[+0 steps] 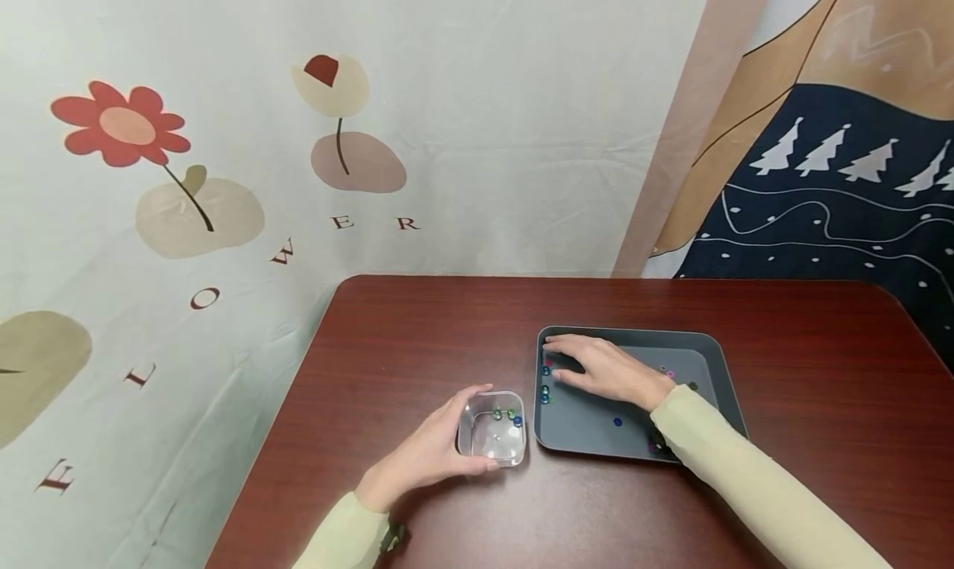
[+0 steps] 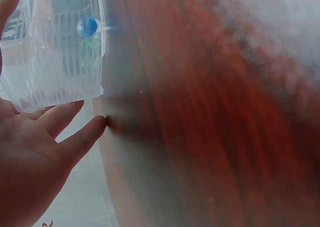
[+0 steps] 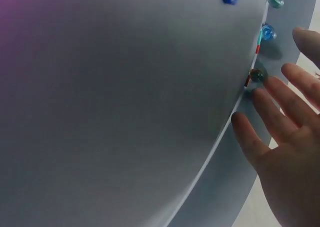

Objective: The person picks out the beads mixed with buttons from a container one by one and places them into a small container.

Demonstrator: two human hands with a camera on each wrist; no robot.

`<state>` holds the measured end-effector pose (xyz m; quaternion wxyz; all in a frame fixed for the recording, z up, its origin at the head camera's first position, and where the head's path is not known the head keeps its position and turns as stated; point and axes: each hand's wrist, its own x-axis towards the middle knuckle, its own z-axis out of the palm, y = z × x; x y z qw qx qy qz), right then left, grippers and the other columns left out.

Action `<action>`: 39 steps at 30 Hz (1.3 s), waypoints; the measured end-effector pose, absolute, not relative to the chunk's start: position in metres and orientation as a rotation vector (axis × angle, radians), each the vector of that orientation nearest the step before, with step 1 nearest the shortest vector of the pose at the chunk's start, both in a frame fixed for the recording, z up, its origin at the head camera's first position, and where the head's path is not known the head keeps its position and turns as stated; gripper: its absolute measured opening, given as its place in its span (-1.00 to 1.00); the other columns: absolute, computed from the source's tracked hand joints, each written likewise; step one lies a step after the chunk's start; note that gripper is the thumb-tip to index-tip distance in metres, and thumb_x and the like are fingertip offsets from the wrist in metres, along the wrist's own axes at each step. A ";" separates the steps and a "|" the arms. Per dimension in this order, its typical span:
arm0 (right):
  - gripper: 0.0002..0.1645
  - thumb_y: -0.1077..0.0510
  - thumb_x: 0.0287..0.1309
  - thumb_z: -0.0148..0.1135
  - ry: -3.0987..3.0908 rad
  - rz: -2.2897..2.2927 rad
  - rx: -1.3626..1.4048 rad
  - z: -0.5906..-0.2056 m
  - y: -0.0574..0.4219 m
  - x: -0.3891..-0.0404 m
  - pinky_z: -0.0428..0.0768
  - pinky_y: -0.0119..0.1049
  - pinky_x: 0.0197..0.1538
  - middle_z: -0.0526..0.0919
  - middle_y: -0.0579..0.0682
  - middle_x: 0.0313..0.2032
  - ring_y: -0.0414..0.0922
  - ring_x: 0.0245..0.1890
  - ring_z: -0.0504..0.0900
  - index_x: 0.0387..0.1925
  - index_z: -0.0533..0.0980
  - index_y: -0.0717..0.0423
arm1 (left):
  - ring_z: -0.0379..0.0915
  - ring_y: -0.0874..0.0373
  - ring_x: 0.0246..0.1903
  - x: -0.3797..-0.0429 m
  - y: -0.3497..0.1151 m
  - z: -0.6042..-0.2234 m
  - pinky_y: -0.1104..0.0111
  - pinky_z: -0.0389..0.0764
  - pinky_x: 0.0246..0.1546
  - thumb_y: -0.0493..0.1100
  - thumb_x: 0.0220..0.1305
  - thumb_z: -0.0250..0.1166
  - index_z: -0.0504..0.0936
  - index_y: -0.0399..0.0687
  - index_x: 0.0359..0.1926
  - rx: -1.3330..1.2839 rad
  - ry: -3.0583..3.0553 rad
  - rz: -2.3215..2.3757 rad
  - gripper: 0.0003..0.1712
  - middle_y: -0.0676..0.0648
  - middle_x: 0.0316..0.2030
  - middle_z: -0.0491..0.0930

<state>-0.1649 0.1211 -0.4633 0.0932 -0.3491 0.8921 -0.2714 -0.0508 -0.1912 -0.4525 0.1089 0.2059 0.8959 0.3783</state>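
Containing marbles are the clear box and gray tray.

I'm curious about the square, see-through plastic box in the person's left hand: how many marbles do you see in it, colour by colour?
Round, green glass-like marbles: 2
Round, blue glass-like marble: 1
Total seen in the square, see-through plastic box: 3

a reddish-brown, wood-grained table with rounded far corners carries a shallow grey tray and, just beside it, a small clear container.
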 end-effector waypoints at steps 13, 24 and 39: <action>-0.41 0.08 0.38 0.35 2.723 -0.690 -1.088 -0.466 0.118 -0.168 0.48 0.05 0.35 0.52 0.12 0.31 0.04 0.32 0.49 0.36 0.50 0.19 | 0.42 0.06 0.28 -0.051 -0.191 -0.452 -0.04 0.46 0.31 0.14 -0.08 0.68 0.24 0.07 0.52 0.612 2.638 1.117 0.19 -0.06 0.33 0.48; -0.47 0.15 0.38 0.34 2.747 -0.623 -1.123 -0.467 0.119 -0.169 0.50 0.06 0.33 0.58 0.11 0.25 0.04 0.26 0.54 0.32 0.54 0.18 | 0.42 0.08 0.27 -0.051 -0.191 -0.453 -0.02 0.45 0.32 0.14 -0.07 0.68 0.24 0.07 0.52 0.626 2.637 1.122 0.19 -0.05 0.33 0.48; -0.59 0.29 0.30 0.38 2.772 -0.664 -1.226 -0.470 0.128 -0.171 0.56 0.01 0.27 0.69 0.01 0.11 -0.01 0.17 0.62 0.17 0.64 0.12 | 0.42 0.08 0.28 -0.051 -0.191 -0.454 -0.02 0.45 0.32 0.15 -0.07 0.68 0.25 0.09 0.52 0.615 2.643 1.105 0.19 -0.06 0.33 0.47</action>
